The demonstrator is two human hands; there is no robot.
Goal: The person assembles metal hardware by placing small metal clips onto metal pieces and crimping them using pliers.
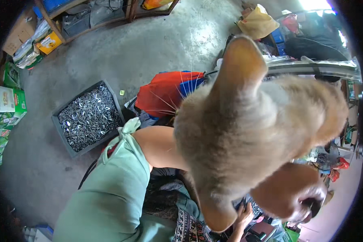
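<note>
I report the concrete floor (109,52) as the broadest surface, running from the left side to the far edge. A tan cat (238,133) sits very close in front of my camera, partly blurred, one ear toward the far side and the other toward the near side, its whiskers pointing left and far; it covers much of the work area. At near left I record a limb in mint-green cloth (105,193), knotted at its end, with bare skin passing behind the cat. Left of the cat, on the floor, stands a grey bin (63,135) heaped with small shiny metal pieces (88,117). Between bin and cat lies a red cloth (159,94). Green cartons (18,101) stand at the left edge, a yellow box (49,42) at far left. Patterned fabric (189,226) shows at the near edge. At near right, just beyond the cat's nearer ear, I find the right hand (245,216), its fingers bent beside a narrow dark item (245,201); I cannot tell whether they grip it. The left hand is hidden from me, its fingers' state undeterminable. The smallest item noted is a pale square (122,92) right of the bin.
</note>
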